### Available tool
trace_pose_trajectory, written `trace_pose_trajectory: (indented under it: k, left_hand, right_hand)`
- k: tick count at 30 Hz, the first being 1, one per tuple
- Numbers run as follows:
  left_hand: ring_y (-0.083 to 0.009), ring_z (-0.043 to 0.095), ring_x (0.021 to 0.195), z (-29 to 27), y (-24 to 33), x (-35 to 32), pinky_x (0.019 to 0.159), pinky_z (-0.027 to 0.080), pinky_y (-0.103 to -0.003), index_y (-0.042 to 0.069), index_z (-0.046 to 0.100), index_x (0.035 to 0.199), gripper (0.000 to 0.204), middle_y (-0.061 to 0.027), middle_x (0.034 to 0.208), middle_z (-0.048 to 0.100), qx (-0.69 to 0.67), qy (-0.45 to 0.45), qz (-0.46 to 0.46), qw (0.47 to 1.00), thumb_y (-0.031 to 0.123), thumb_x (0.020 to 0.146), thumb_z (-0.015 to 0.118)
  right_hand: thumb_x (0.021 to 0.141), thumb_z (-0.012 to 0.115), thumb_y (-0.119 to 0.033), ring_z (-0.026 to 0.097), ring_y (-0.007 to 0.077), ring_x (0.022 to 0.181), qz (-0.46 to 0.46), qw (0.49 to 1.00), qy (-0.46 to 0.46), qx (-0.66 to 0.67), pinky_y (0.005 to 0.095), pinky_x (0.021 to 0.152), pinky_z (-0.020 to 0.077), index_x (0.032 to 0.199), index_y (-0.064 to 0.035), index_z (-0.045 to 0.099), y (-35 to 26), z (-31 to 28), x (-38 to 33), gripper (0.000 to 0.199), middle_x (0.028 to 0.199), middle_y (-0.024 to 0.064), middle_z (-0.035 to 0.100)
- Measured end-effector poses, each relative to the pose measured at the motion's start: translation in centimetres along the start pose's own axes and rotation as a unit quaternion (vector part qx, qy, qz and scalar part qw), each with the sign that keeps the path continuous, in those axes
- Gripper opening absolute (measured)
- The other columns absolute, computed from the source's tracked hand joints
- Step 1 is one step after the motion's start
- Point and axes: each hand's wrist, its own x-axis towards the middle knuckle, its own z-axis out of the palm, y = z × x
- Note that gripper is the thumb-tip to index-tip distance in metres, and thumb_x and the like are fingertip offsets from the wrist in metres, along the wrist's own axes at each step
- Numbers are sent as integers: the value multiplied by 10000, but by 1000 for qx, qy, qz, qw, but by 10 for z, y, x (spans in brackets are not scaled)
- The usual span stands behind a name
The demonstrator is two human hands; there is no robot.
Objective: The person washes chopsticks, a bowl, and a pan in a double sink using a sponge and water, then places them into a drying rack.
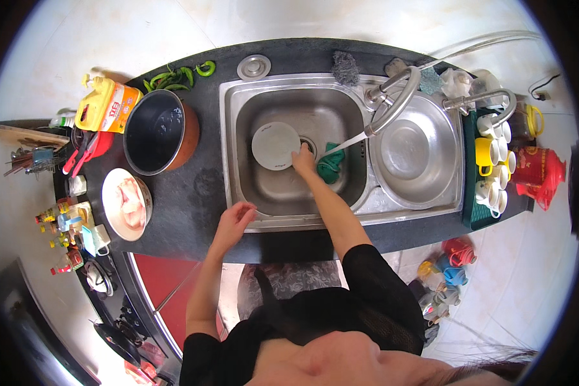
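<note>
My right hand (pixel 303 161) reaches into the left basin of the steel sink (pixel 341 119) and pinches the right rim of a white plate (pixel 275 147). Its fingertips are partly hidden near the drain (pixel 309 143). Just right of that hand, a green cloth (pixel 330 166) lies on the basin floor, under the end of the pull-out faucet (pixel 361 137). Over the sink's front left corner hovers my left hand (pixel 235 223), its fingers loosely bent and apart, with nothing seen in them.
A steel bowl (pixel 442 170) fills the right basin. Cups (pixel 486 154) stand on a green rack at right. Left on the counter are a large dark-lined pot (pixel 154 133), a bowl of raw meat (pixel 109 209), a yellow jug (pixel 96 112) and green peppers (pixel 167 82).
</note>
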Motion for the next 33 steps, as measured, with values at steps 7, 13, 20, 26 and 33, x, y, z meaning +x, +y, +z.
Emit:
trace_pose_trajectory:
  k: [7,13,20,26,33]
  left_hand:
    - [-106,555,724,32,-17,75,660,455,-225,38,528,948,174,-38,843,570,-157,-3,-102,982,176,846,499]
    - [-221,531,890,79,0,120,751,445,-310,73,257,1225,626,-120,1123,439,-206,2,-181,962,358,772,581]
    - [-315,458,1043,119,16,180,846,393,-407,67,149,1266,666,-200,1260,305,-231,-2,-158,960,122,742,555]
    - [-412,431,1018,119,30,184,846,368,-431,50,199,1235,604,-259,1145,365,269,169,129,939,-1,702,479]
    - [-467,430,920,122,9,192,817,353,-474,68,211,1236,605,-320,1058,368,305,137,117,935,3,702,488]
  right_hand:
    - [733,482,-46,572,285,765,81,885,-176,423,360,663,516,936,43,434,6,-37,-16,226,852,164,549]
    - [781,443,-25,555,254,757,280,630,-136,712,344,685,530,930,50,430,28,-80,-30,167,851,151,512]
    - [803,468,-94,486,295,917,219,712,-219,630,396,806,445,1051,12,401,47,-106,-40,277,995,178,470]
    - [752,566,-209,458,354,969,57,993,-57,-88,428,851,371,1196,-89,265,61,-91,-25,550,1070,226,435]
    - [655,627,-246,516,376,943,64,992,-88,-64,419,806,403,1157,-61,305,33,-103,-27,624,1031,225,519]
